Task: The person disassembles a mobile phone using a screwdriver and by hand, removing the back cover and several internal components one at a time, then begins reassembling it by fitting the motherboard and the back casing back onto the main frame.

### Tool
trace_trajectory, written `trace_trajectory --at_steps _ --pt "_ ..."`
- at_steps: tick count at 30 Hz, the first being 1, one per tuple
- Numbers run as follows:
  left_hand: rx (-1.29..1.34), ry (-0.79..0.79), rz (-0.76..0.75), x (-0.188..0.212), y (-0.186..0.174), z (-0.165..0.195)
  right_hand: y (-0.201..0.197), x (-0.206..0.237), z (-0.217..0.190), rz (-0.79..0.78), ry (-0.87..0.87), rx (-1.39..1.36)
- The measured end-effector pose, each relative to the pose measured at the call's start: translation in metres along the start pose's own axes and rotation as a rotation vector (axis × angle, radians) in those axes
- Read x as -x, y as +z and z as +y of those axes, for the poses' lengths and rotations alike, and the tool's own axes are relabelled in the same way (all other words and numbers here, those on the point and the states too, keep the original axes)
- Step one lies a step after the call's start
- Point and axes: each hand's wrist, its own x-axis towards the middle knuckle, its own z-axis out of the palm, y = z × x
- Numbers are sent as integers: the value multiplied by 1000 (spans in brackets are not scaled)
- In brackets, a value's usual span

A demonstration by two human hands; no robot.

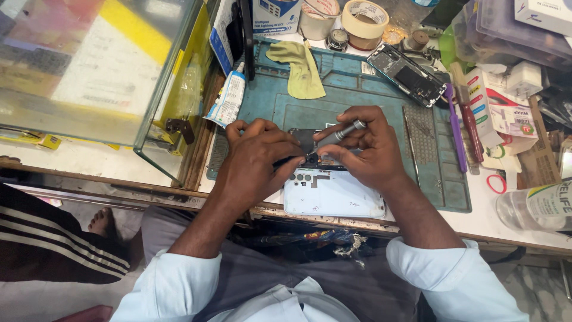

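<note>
The surface (512, 229) carries a blue work mat (357, 89) under both hands. Nearer the body than the hands lies a pale phone back cover (333, 194). The left hand (259, 158) is closed over the dark opened phone (305, 142), pinning it flat. The right hand (366, 149) grips a slim metal screwdriver (336, 136), tip down between the two hands. Best, I judge, to keep the driver upright on the screw and press lightly while turning.
</note>
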Motion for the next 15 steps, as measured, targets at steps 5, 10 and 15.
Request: trace_trajectory --at_steps 5,10,15 --pt "-6 -1 -4 -1 0 0 -1 0 1 -10 -19 -3" --pt "-16 -28 -11 -2 2 1 -4 0 1 -42 8 -52" --pt "-14 -35 22 -2 1 1 -4 -1 -4 31 -21 -48"
